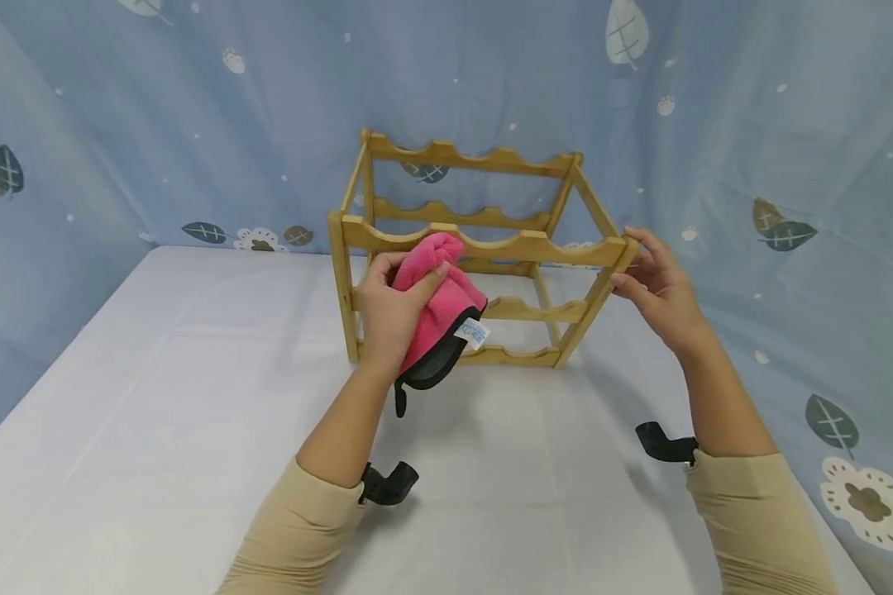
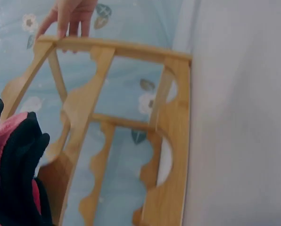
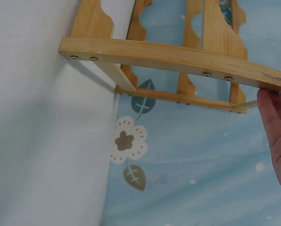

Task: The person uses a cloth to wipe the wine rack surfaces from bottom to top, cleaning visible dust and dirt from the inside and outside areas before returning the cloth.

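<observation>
A wooden rack (image 1: 532,248) with scalloped rails, like a wine rack, stands on the white table. My left hand (image 1: 390,310) grips a folded pink cloth (image 1: 446,310) with black edging, a dark underside and a small white tag. The cloth lies against the rack's front top rail in the head view. In the left wrist view the bunched cloth (image 2: 20,155) shows at the lower left. At the top of the rack's right front post, my right hand (image 1: 658,289) pinches the corner between thumb and fingers. Screw heads dot the side post (image 3: 169,56) in the right wrist view.
A blue curtain (image 1: 268,107) printed with leaves and flowers hangs behind and beside the white table (image 1: 193,397). Black wrist mounts (image 1: 390,483) sit at both sleeve cuffs.
</observation>
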`<action>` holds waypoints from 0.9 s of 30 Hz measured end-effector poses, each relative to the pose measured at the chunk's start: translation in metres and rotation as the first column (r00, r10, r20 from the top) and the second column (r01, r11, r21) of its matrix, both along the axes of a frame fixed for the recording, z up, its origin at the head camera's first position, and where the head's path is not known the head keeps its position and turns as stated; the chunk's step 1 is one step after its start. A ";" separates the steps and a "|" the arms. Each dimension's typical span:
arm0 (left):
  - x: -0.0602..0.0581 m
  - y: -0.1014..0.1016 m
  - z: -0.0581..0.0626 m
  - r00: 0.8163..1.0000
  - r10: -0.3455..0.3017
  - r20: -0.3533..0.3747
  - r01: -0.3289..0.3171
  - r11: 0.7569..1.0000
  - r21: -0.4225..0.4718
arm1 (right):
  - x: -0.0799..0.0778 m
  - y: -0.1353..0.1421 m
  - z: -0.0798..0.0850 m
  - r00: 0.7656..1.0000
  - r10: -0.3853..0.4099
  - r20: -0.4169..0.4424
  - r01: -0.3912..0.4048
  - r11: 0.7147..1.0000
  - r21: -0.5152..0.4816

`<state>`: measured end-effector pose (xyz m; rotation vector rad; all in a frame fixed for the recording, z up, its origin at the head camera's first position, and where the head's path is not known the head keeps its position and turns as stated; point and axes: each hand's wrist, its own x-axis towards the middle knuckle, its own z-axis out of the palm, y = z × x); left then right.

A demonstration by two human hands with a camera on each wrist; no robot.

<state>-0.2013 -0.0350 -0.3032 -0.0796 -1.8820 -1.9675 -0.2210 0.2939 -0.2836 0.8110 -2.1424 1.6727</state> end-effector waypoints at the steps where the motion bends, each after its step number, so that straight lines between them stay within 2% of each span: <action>1: 0.001 -0.005 0.000 1.000 0.014 0.001 -0.014 1.000 -0.002 | 0.000 0.000 0.000 1.000 -0.006 0.000 0.006 1.000 0.005; 4: 0.002 -0.021 -0.001 0.998 0.059 0.000 -0.059 0.998 -0.004 | 0.001 0.000 -0.001 1.000 -0.016 -0.010 0.016 1.000 0.020; 9: 0.002 -0.043 -0.002 0.992 0.125 0.021 -0.126 0.990 0.062 | 0.000 0.001 -0.003 0.999 -0.014 -0.039 0.015 0.999 0.028; 12: 0.002 -0.052 -0.004 0.986 0.159 0.051 -0.163 0.983 0.087 | -0.001 0.002 -0.004 0.999 -0.020 -0.042 0.021 0.999 0.027; 15: 0.003 -0.060 -0.003 0.982 0.183 0.048 -0.187 0.978 0.098 | -0.002 0.001 -0.003 0.999 -0.026 -0.033 0.027 0.999 0.024; 20: 0.005 -0.066 0.001 0.981 0.189 0.043 -0.193 0.975 0.114 | -0.002 0.001 -0.003 0.999 -0.037 -0.026 0.038 0.999 0.025; 27: 0.011 -0.063 0.001 0.989 0.146 0.028 -0.148 0.977 0.154 | -0.001 0.001 -0.003 0.999 -0.027 -0.035 0.029 0.999 0.040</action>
